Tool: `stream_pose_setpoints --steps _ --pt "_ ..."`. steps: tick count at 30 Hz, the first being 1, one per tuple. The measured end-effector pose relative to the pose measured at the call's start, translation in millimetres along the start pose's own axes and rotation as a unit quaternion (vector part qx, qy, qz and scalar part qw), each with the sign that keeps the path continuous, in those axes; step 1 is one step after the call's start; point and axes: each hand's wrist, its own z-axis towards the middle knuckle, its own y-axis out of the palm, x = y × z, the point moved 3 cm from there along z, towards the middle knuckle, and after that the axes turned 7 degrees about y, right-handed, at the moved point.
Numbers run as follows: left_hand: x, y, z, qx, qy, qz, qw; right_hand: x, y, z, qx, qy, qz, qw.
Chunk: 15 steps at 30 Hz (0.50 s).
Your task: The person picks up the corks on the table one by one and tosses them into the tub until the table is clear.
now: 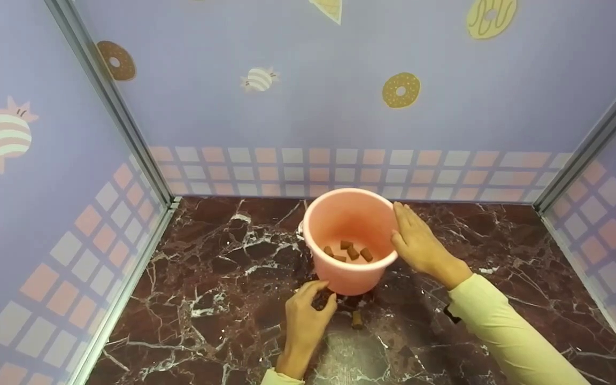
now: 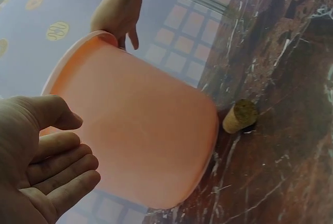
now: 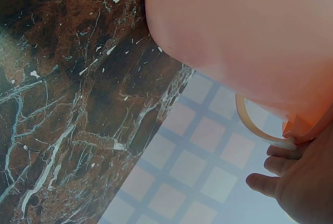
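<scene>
A pink bucket stands on the dark marbled surface, several brown cork-like pieces lying at its bottom. My right hand rests against the right side of its rim, fingers extended; in the right wrist view those fingers are beside the pale handle. Just in front of the bucket, my left hand holds nothing, its thumb and fingers apart and loosely bent. One cork is on the surface near the bucket's base, right of the left hand; its round end shows in the left wrist view.
Behind the bucket rises a purple wall printed with sweets and a band of pink and white squares. Side walls in metal frames enclose the marbled surface at left and right.
</scene>
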Motion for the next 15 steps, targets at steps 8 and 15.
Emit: stream_pose_setpoints --steps 8,15 --pt "-4.1 6.5 -5.3 -0.010 -0.004 -0.015 0.9998 -1 0 0 0.001 -0.001 -0.001 1.000" --pt "-5.3 12.5 -8.6 -0.014 0.009 -0.013 0.9998 -2 -1 -1 0.004 -0.002 -0.003 1.000"
